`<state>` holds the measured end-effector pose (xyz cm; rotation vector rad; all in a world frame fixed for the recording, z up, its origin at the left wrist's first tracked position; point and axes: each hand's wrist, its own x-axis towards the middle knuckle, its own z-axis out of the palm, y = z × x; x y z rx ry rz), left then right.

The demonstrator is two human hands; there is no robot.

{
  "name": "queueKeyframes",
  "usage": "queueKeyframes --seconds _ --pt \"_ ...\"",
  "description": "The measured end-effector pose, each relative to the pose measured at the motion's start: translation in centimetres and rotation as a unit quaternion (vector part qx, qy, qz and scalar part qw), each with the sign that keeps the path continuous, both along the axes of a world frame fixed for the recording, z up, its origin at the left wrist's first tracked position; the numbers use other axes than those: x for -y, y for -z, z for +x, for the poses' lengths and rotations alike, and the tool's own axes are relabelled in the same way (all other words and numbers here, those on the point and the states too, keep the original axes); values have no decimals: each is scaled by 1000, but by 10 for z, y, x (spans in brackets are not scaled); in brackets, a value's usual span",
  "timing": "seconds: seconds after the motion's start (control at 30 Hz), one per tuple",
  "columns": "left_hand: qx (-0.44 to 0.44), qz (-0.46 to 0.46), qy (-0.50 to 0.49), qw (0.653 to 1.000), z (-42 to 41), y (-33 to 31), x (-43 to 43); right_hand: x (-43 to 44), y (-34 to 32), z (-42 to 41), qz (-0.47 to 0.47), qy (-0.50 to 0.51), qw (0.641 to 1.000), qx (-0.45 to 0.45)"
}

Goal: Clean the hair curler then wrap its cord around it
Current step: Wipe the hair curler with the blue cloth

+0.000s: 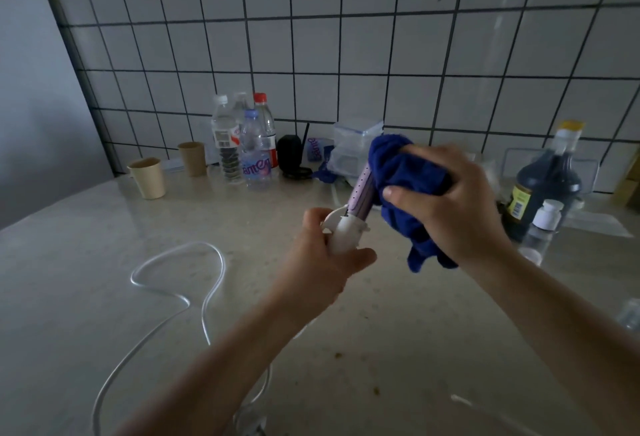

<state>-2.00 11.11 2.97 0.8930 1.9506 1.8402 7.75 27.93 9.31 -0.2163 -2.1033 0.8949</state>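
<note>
I am watching through the head camera as the left hand [323, 255] is gripping the white handle of the hair curler [348, 227], fingers curled round it, thumb lying across the front. The curler is being held up over the pale countertop [86, 314] in the middle of the view, its lilac barrel tilting up and away toward the tiled wall [346, 37]. The right hand [446, 207] is closing round a blue cloth [405, 175], and the cloth is bunching over the upper part of the barrel and hiding its tip, with a loose end hanging down below the wrist. The white cord [180, 269] is lying slack in loose loops on the counter to the left and is running down under the left forearm toward the lower edge. Against the wall, a cluster of plastic bottles [242, 144] is standing near two beige cups [147, 177]; to the right, a large dark bottle [547, 179] is sitting just behind a small white-capped bottle [547, 215].
</note>
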Motion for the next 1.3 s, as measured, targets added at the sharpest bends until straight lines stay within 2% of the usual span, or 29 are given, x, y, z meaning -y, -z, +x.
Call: queueKeyframes --seconds 0.1,0.17,0.37,0.43,0.5,0.57,0.63,0.83,0.97,1.17,1.23,1.3 --pt "-18 34 -34 999 -5 -4 2 20 17 -3 18 -79 995 56" --pt "-58 30 -58 996 -11 -9 8 25 26 -7 42 -103 992 62" --pt "-149 -27 -83 985 -5 -10 10 3 1 -5 26 -18 999 -37" --pt "-131 -30 -70 988 -4 -8 11 0 -2 -3 14 -15 999 -42" --pt "-98 -22 -62 993 -3 -7 11 7 5 -3 12 -34 999 -9" --pt "-97 -21 -73 992 -6 -6 11 20 18 -6 30 -61 997 38" --pt "-107 -31 -86 990 -9 -8 12 27 27 -8 40 -78 995 49" --pt "-148 -52 -85 984 -1 -8 12 5 9 -5 22 -17 999 -19" --pt "-182 -58 -90 977 -2 -7 12 -2 0 0 9 -32 998 -52" --pt "-181 -46 -100 977 -9 -12 19 18 25 -7 45 -141 986 72" --pt "-157 -43 -75 984 -7 -14 20 16 24 -8 61 -109 990 58" --pt "-143 -26 -40 989 -1 -13 18 9 17 -6 60 -59 996 3"
